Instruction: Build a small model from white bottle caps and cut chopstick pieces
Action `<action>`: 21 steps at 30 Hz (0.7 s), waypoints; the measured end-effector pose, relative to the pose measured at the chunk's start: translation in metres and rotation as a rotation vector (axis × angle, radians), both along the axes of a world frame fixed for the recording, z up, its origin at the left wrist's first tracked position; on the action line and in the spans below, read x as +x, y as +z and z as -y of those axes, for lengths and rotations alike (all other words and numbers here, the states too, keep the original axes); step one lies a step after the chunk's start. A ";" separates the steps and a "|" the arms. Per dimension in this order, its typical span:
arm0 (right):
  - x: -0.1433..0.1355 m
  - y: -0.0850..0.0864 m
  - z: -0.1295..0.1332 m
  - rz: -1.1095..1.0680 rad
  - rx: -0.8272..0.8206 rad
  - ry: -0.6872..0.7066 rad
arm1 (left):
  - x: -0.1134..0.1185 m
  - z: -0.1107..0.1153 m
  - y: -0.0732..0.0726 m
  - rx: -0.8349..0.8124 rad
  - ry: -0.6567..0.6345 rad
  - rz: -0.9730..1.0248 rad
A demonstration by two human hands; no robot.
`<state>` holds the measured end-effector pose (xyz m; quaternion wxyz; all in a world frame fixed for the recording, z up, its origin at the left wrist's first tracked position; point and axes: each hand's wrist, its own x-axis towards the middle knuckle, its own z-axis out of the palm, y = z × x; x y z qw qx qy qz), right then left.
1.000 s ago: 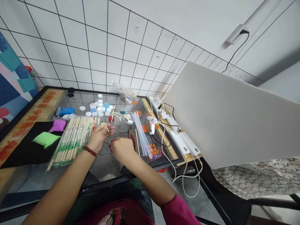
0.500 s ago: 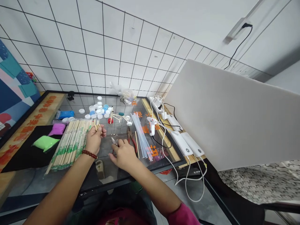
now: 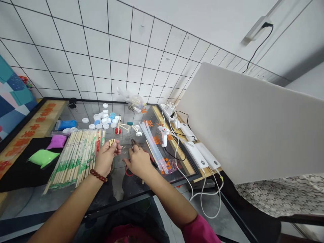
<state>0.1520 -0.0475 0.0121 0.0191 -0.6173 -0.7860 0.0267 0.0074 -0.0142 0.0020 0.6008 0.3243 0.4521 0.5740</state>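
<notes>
My left hand (image 3: 107, 156) is closed around several short pieces of wooden stick (image 3: 112, 142), whose cut ends stick up past the thumb. My right hand (image 3: 139, 162) lies over a pair of pliers (image 3: 133, 141), fingers curled on it and thumb held out to the left. The jaws show beyond the knuckles and a red-and-black handle comes out at the right; the grip itself is partly hidden. A red loop (image 3: 128, 172) shows under the thumb. Left of my left hand lies a row of wrapped chopsticks (image 3: 76, 155).
Bottle caps (image 3: 105, 120) and a small stick frame with cap wheels (image 3: 124, 126) lie behind my hands. Glue sticks (image 3: 154, 145), a white glue gun (image 3: 164, 135) and cables are to the right. Green (image 3: 43, 158) and purple (image 3: 56, 141) clay packs lie left.
My right hand has moved onto the pliers, which have turned, jaws leftward. My left hand has shifted slightly right with the stick pieces. The view has shifted a little.
</notes>
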 end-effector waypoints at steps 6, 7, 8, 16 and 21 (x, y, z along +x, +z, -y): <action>0.006 -0.001 -0.005 0.036 -0.004 -0.095 | 0.003 0.000 -0.010 0.024 -0.005 -0.024; 0.010 0.000 -0.006 0.029 -0.008 -0.104 | 0.003 -0.001 -0.013 0.039 0.003 -0.054; 0.013 0.003 -0.007 0.003 -0.007 -0.098 | 0.003 -0.001 -0.016 0.054 0.007 -0.083; 0.014 0.016 -0.035 -0.725 0.021 0.142 | 0.006 0.004 -0.018 0.094 -0.139 -0.326; 0.000 -0.002 -0.037 -0.860 -0.022 0.120 | 0.012 0.011 -0.006 0.169 -0.013 -0.451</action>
